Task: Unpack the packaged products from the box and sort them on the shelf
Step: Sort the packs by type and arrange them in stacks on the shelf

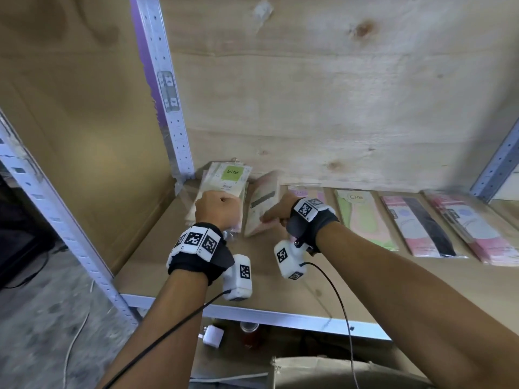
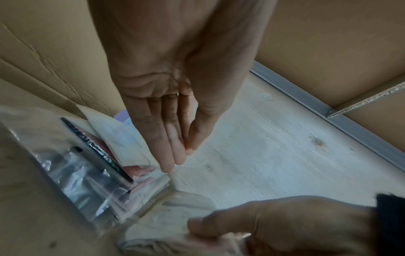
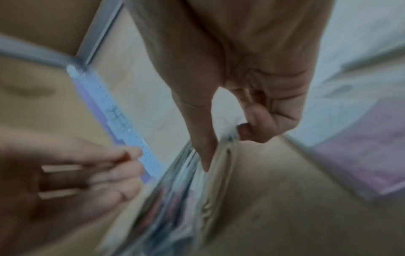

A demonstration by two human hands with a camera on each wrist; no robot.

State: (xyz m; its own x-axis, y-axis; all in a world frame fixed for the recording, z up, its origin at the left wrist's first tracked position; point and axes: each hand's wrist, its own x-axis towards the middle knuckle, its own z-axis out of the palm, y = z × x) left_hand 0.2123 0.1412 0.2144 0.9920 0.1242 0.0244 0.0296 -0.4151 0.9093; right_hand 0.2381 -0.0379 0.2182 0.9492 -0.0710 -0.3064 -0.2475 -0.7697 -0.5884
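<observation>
Spanning the whole head view, the metal-framed shelf [image 1: 323,287] carries a brown board deck with a pale plywood back wall, and its layout explains most of what the hands are doing. Along the back edge, from about one to three o'clock of the hands, flat sock packets already lie face up side by side: a green ENE packet [image 1: 362,217], a pink-and-black packet [image 1: 421,226] and a pink-and-white packet [image 1: 477,228], each kind apparently given its own lane so that labels stay readable. At six o'clock, below the shelf edge, the rim of a cardboard box [image 1: 331,372] shows, probably the source of the goods; its contents are out of sight.

At eleven o'clock, in the corner by the perforated upright post [image 1: 168,113], a stack of ENE packets [image 1: 227,186] leans against the back wall. The left hand [image 1: 217,210] rests on this stack with straight fingers laid flat along its face, as the left wrist view shows, seemingly steadying it so it does not topple or fan out.

Just beside it at twelve o'clock stands a smaller bundle of packets [image 1: 262,209] on edge. The right hand [image 1: 276,217] pinches it, thumb on one face and curled fingers on the other, which the blurred right wrist view confirms. Held upright like this, the bundle can likely be squared up and slid against the stack, or leafed through by kind.
</observation>
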